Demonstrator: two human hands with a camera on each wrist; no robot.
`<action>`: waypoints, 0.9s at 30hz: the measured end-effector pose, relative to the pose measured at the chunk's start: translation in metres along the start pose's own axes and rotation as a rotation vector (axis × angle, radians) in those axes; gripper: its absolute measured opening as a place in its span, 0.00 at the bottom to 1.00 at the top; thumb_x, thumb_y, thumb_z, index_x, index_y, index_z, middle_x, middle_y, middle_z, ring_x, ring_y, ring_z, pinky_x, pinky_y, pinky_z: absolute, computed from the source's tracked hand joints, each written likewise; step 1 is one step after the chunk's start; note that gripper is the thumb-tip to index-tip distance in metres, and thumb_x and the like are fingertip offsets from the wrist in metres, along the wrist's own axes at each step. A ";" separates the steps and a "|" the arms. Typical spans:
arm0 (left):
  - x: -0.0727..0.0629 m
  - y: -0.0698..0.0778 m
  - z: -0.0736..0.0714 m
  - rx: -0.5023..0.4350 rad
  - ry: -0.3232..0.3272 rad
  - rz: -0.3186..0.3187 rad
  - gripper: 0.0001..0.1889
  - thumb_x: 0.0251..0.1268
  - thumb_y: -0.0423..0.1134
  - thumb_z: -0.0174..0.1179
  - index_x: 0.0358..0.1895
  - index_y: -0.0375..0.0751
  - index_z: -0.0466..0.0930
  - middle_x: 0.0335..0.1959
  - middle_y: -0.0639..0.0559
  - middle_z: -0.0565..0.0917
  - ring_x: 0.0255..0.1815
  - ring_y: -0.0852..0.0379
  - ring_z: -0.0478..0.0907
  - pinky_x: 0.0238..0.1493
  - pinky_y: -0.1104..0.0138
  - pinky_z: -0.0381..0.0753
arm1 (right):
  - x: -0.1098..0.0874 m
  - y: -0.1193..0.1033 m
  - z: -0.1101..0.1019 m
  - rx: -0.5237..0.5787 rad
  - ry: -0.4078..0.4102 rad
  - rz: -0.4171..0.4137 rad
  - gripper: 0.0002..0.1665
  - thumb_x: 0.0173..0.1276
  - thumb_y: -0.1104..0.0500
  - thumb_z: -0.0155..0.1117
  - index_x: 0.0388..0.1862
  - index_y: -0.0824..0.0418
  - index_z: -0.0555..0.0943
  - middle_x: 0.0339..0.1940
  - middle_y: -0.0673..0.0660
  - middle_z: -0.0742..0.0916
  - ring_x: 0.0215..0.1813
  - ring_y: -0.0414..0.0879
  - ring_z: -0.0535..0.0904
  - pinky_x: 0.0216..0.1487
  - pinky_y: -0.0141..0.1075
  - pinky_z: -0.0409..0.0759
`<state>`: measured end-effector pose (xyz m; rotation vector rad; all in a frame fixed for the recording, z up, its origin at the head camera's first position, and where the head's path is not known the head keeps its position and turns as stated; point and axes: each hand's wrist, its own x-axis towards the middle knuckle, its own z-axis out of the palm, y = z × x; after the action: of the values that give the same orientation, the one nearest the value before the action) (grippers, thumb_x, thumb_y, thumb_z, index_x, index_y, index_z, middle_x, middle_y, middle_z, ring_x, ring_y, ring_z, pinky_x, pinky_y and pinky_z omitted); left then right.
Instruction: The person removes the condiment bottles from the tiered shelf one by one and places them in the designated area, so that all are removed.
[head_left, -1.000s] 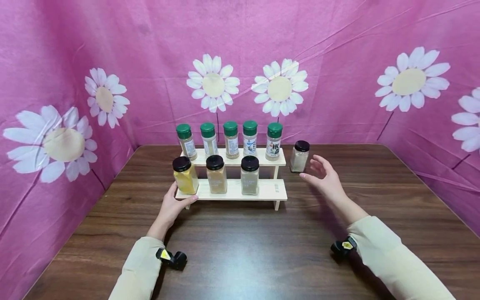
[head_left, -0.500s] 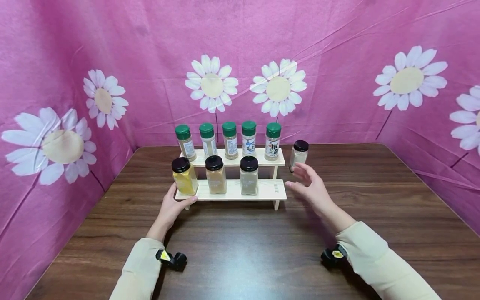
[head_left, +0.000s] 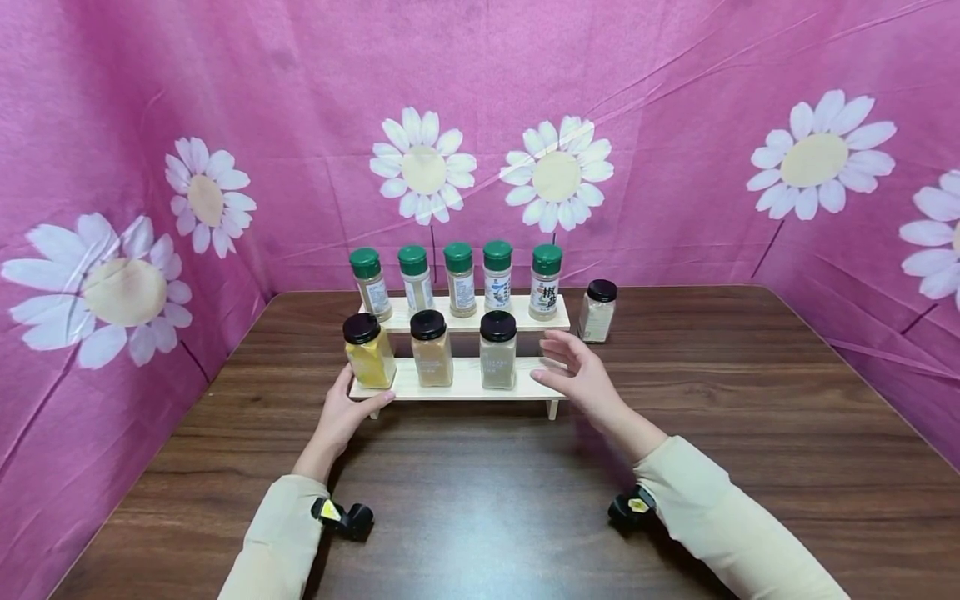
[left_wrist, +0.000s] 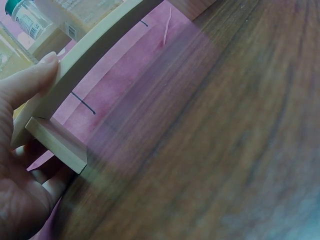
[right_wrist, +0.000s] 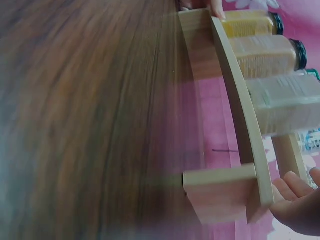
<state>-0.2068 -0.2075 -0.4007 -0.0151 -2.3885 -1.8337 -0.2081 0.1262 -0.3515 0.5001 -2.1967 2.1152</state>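
Two cream sleeves, a black wrist camera at the left cuff and another at the right, lie nearest over the wood-grain table. Left hand: thumb above and fingers below, gripping the left end of the two-tier wooden rack. Right hand: loosely spread, nothing held, at the lower tier's right end; contact cannot be determined. Lower tier, left to right: yellow, tan and greyish black-capped spice jars, upright. Upper tier: five green-capped seasoning shakers. Right of the rack, on the table: one pale black-capped jar. Background: pink daisy-print cloth.
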 end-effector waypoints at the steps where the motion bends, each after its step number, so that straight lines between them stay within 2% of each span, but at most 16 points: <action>1: 0.000 0.000 0.000 -0.001 0.000 -0.001 0.40 0.44 0.36 0.67 0.62 0.39 0.54 0.60 0.44 0.60 0.59 0.54 0.53 0.59 0.60 0.48 | 0.001 0.001 0.003 0.009 -0.003 -0.005 0.35 0.50 0.73 0.61 0.57 0.73 0.60 0.53 0.72 0.69 0.55 0.66 0.63 0.52 0.46 0.65; 6: 0.000 0.000 0.000 -0.006 0.001 -0.006 0.40 0.43 0.36 0.67 0.62 0.39 0.55 0.60 0.44 0.60 0.59 0.54 0.53 0.59 0.60 0.48 | 0.006 0.003 0.017 0.014 -0.002 -0.018 0.35 0.49 0.73 0.62 0.57 0.72 0.61 0.53 0.74 0.68 0.56 0.65 0.62 0.54 0.51 0.60; 16: 0.000 0.000 0.000 -0.004 -0.001 -0.008 0.40 0.43 0.37 0.67 0.62 0.40 0.55 0.59 0.44 0.61 0.59 0.54 0.54 0.59 0.60 0.48 | 0.013 0.005 0.039 0.027 0.010 -0.042 0.35 0.47 0.74 0.63 0.56 0.70 0.62 0.51 0.70 0.72 0.52 0.59 0.67 0.54 0.47 0.63; 27: 0.002 -0.002 0.001 -0.001 0.013 0.022 0.40 0.42 0.36 0.67 0.61 0.39 0.56 0.58 0.44 0.63 0.58 0.53 0.56 0.58 0.61 0.50 | 0.015 0.006 0.060 -0.044 0.114 -0.058 0.36 0.45 0.72 0.66 0.55 0.70 0.63 0.51 0.66 0.73 0.52 0.55 0.68 0.53 0.44 0.63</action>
<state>-0.2086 -0.2070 -0.4030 -0.0298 -2.3692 -1.8193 -0.2129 0.0649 -0.3567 0.4243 -2.1351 2.0093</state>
